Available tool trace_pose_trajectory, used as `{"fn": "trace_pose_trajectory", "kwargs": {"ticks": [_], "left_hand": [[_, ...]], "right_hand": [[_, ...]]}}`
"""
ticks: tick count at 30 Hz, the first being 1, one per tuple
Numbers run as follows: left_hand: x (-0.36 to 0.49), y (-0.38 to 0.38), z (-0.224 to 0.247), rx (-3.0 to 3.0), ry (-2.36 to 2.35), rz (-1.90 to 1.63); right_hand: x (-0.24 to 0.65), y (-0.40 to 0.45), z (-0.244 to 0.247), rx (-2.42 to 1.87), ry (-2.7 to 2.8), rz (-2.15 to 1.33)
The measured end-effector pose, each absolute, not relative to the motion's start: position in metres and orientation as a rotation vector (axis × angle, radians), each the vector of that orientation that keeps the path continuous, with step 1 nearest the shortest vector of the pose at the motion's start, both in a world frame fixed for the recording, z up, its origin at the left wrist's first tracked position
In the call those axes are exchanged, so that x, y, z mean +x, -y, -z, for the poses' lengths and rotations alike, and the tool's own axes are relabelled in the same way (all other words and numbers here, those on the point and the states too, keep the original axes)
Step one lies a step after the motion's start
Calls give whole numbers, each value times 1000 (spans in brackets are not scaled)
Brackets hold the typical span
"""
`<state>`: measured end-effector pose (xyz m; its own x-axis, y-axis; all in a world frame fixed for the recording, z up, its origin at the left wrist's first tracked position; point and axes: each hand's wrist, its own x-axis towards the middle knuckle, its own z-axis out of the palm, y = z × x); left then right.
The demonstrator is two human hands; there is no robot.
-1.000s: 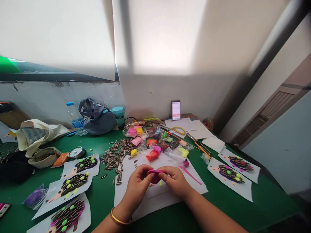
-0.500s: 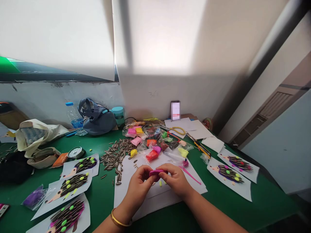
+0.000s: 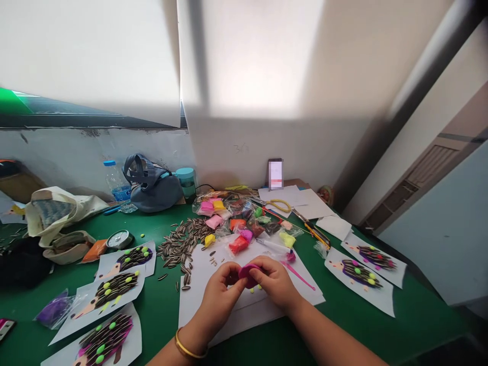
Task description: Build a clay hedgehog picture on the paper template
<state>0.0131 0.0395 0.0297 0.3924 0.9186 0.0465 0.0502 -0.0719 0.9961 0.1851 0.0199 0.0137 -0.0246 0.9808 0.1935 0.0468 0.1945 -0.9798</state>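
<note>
A flattened magenta piece of clay (image 3: 249, 275) is held between both hands above white paper (image 3: 244, 325). My left hand (image 3: 221, 290) pinches its left edge with thumb and fingers; my right hand (image 3: 275, 282) grips its right side. Small yellow-green bits (image 3: 252, 290) lie on the paper just below the clay. Striped sunflower seeds (image 3: 185, 244) are heaped at the paper's upper left, with a few loose ones on it. A pink tool (image 3: 301, 277) and a clear-barrelled pen (image 3: 275, 247) rest to the right of my hands.
Bagged coloured clay (image 3: 238, 245) lies beyond the paper. Hedgehog pictures with seed spines (image 3: 116, 291) are on the left, others (image 3: 360, 273) on the right. Yellow-handled scissors (image 3: 280, 205), a phone (image 3: 276, 174), a blue bag (image 3: 156, 190) and a bottle (image 3: 119, 185) stand or lie farther back.
The magenta clay has tilted, so more of its flat round face shows. Both hands have shifted slightly around it and still hold it.
</note>
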Motion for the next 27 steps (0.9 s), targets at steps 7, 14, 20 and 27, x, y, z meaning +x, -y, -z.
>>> {"fn": "trace_pose_trajectory", "kwargs": {"ticks": [7, 14, 20, 27], "left_hand": [[9, -43, -21, 1480, -874, -994], [7, -40, -23, 1862, -818, -986], [7, -39, -19, 1844, -862, -955], [8, -38, -19, 1811, -897, -932]], "right_hand": [[182, -20, -12, -1136, 1394, -1113], [183, -19, -18, -1102, 1453, -1117], [182, -19, -14, -1136, 1406, -1097], [183, -21, -5, -1142, 1358, -1132]]}}
